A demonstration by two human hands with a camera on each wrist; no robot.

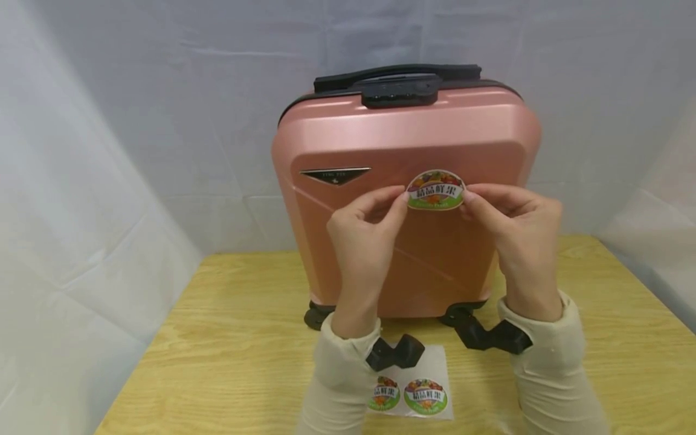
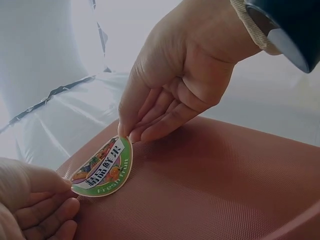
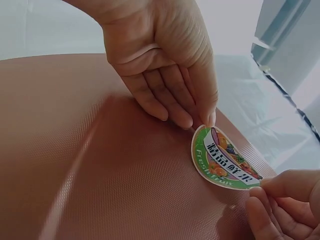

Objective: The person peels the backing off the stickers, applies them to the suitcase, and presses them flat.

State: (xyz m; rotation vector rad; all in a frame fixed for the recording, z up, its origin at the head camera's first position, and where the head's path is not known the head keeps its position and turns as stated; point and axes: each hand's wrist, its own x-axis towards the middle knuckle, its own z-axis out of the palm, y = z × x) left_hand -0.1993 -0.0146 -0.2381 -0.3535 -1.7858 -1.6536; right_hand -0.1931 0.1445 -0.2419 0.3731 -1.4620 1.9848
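An oval fruit sticker (image 1: 436, 191), green below with printed fruit and lettering, is stretched between both hands in front of a rose-pink hard-shell suitcase (image 1: 435, 260). My left hand (image 1: 361, 235) pinches its left end between thumb and finger. The right end is pinched the same way by my right hand (image 1: 524, 235). In the left wrist view the sticker (image 2: 102, 167) curves slightly, close over the suitcase's textured shell (image 2: 200, 185). From the right wrist, the left thumb shows at the sticker's (image 3: 225, 160) upper end, the right hand (image 3: 292, 205) at its lower end.
A backing sheet (image 1: 435, 362) with two similar stickers (image 1: 425, 397) lies on the wooden table (image 1: 234, 338), partly behind the left sleeve. The suitcase stands upright with a black handle (image 1: 399, 90) and a dark triangular badge (image 1: 335, 175). White cloth (image 1: 217, 121) hangs behind.
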